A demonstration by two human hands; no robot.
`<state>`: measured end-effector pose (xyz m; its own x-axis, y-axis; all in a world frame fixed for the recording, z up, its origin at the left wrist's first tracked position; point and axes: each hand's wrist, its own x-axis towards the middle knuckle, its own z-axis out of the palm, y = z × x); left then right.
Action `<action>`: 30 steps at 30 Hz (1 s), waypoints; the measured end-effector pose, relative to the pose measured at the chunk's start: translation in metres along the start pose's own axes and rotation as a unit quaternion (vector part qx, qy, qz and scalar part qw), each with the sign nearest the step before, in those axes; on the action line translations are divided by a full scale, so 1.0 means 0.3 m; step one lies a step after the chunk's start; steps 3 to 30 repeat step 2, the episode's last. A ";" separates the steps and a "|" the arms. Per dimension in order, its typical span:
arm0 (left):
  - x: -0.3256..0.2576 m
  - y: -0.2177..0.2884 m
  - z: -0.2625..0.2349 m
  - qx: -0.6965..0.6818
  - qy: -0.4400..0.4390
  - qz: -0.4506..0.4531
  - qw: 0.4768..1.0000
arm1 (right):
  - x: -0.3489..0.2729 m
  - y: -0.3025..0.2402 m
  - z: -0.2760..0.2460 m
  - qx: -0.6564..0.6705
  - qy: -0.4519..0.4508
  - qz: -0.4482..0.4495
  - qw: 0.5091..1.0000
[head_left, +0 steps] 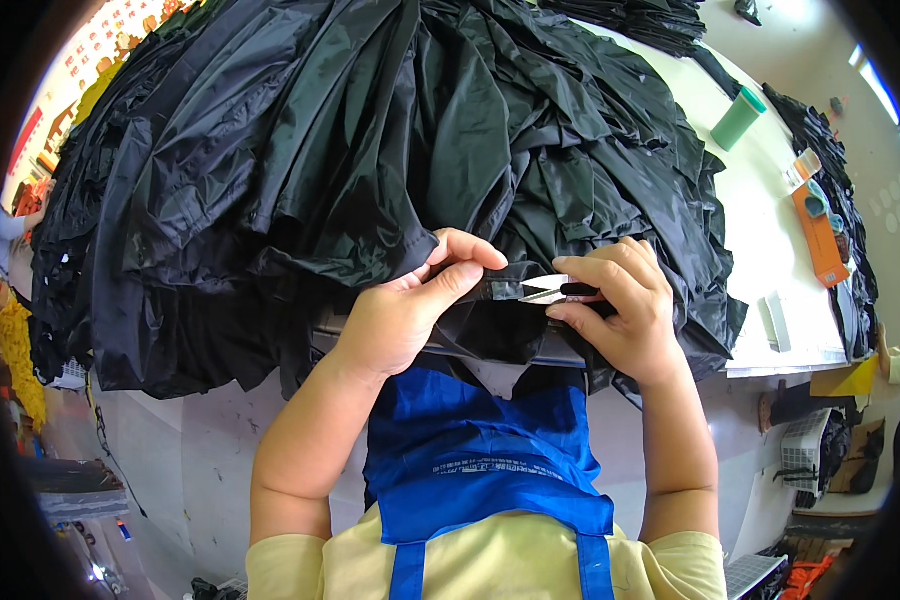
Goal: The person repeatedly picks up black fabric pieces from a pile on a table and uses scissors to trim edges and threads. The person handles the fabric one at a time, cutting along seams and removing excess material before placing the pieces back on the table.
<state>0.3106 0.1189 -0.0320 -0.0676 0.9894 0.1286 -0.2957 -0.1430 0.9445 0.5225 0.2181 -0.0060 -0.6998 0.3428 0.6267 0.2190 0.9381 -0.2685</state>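
Note:
A large heap of shiny black fabric [450,130] spreads in front of me. At its near edge my left hand [395,315] is closed, thumb and index finger pinching a fold of the cloth. Beside those fingertips lies a small, partly see-through patch or label [506,290] on the black cloth. My right hand [630,305] grips a pair of thread snips [544,289] by their black handle. Their pointed silver blades stand apart and face left, close to the patch. Whether the blades touch any thread cannot be made out.
The fabric lies on a white table [685,90]. To the right stand a green cone-shaped object [738,118] and an orange box [820,240]. A white wire basket [802,445] sits lower right. At the far left, another person's arm [15,225] shows.

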 end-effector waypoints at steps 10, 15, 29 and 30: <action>0.002 0.001 -0.001 0.001 -0.002 0.001 1.000 | 0.000 -0.006 -0.001 -0.010 0.001 0.006 1.000; 0.002 0.001 -0.001 0.001 -0.002 0.001 1.000 | 0.000 -0.006 -0.001 -0.010 0.001 0.006 1.000; 0.002 0.001 -0.001 0.001 -0.002 0.001 1.000 | 0.000 -0.006 -0.001 -0.010 0.001 0.006 1.000; 0.002 0.001 -0.001 0.001 -0.002 0.001 1.000 | 0.000 -0.006 -0.001 -0.010 0.001 0.006 1.000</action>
